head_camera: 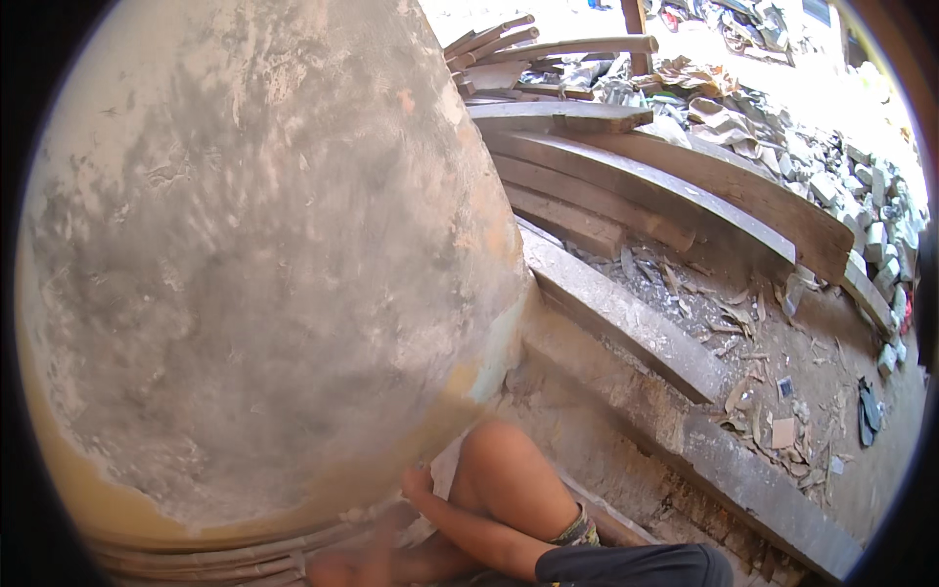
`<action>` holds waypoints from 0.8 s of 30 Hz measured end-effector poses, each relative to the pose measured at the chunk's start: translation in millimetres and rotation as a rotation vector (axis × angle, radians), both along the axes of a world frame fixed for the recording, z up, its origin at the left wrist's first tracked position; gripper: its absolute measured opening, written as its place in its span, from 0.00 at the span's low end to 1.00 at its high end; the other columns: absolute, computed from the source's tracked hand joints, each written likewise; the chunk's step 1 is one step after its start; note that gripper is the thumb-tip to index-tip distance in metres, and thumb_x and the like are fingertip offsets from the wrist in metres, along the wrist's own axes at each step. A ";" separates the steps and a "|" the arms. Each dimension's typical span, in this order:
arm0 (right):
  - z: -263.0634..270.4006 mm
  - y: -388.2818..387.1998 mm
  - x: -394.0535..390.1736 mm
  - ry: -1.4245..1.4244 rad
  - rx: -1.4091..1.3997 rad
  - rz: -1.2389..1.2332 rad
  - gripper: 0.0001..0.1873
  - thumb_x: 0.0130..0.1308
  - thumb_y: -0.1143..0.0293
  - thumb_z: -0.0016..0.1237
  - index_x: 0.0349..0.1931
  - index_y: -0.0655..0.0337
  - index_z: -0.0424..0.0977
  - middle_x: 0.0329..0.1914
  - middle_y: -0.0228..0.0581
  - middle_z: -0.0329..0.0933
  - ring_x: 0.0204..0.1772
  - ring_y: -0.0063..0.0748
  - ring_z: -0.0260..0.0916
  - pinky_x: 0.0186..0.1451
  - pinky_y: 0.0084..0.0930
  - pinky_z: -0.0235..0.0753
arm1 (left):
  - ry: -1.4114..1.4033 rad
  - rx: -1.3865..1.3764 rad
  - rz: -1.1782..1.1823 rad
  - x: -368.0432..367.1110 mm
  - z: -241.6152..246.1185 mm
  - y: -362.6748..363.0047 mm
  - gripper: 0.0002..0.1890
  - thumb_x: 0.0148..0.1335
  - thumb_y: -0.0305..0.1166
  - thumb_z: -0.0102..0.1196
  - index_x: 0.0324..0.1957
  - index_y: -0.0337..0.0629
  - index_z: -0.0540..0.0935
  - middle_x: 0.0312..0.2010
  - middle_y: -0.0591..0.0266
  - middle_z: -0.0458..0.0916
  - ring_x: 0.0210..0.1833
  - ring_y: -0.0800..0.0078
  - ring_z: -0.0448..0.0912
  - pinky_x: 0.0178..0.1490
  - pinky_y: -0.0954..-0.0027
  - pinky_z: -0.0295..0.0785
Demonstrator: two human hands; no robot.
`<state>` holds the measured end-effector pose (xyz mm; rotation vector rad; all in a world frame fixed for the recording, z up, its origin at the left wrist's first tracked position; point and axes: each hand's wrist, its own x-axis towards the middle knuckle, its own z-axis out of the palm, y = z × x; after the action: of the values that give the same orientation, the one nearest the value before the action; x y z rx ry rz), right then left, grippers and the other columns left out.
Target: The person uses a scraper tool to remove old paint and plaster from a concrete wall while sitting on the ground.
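My right hand (pixel 417 481) is curled beside my raised knee (pixel 502 447), close to the lower edge of the wall (pixel 264 293). A tiny dark spot shows at its top, too small to tell whether it is something held. A blurred shape low in the picture appears to be my left hand (pixel 375 554), near my lower leg; its fingers cannot be made out. The wall before me has patchy grey plaster, with a yellow painted band (pixel 411 433) along its bottom and left rim.
Bamboo poles (pixel 198 561) lie along the wall's foot. To the right run a plaster-spattered wooden beam (pixel 623 308) and a low ledge (pixel 763 484). Stacked planks (pixel 660 183), brick rubble (pixel 873 191) and dry litter (pixel 748 389) lie beyond. Motorcycles (pixel 755 29) stand far back.
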<state>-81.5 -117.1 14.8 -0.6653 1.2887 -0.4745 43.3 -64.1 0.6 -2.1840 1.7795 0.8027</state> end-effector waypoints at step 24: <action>6.9 24.7 13.0 -0.021 -0.135 0.257 0.14 0.53 0.69 0.39 0.37 0.67 0.71 0.33 0.50 0.74 0.32 0.40 0.74 0.33 0.37 0.73 | 0.068 0.185 0.239 42.3 -0.6 31.4 0.19 0.52 0.42 0.49 0.38 0.34 0.77 0.30 0.45 0.78 0.34 0.54 0.76 0.42 0.65 0.69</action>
<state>-68.5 -92.4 21.7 -0.9240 1.1382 -0.3581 85.6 -32.6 0.0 -2.2956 1.4230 1.0589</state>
